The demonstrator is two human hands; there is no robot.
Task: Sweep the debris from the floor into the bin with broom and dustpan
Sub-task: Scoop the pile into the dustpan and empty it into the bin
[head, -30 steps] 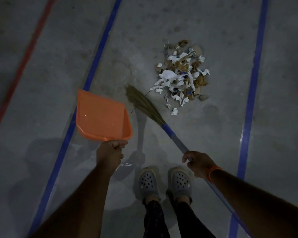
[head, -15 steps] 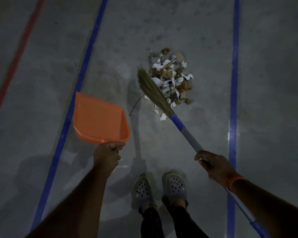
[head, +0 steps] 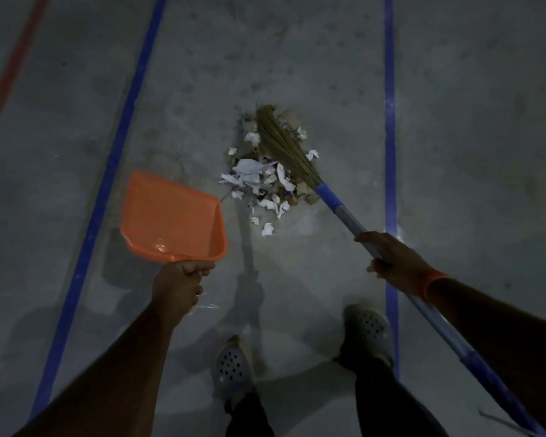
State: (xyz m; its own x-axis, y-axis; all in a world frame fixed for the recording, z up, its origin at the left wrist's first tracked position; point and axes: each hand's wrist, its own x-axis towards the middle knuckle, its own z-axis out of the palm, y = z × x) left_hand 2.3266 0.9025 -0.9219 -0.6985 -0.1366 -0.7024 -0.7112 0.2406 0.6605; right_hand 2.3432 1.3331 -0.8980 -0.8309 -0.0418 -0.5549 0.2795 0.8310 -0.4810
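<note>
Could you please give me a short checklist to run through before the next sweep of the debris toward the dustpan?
1. Left hand grips the orange plastic dustpan by its handle: ok.
2. Right hand grips the blue-and-grey handled straw broom: ok.
3. Broom bristles lie on the far side of the pile of torn white paper and brown scraps, ready to pull it in: ok.
4. Dustpan's open edge set down on the grey concrete floor beside the pile: not ok; it appears held up and pointing away from the person.
5. Pile gathered, few strays: ok.
6. Bin within reach: cannot tell; none in view.
</note>
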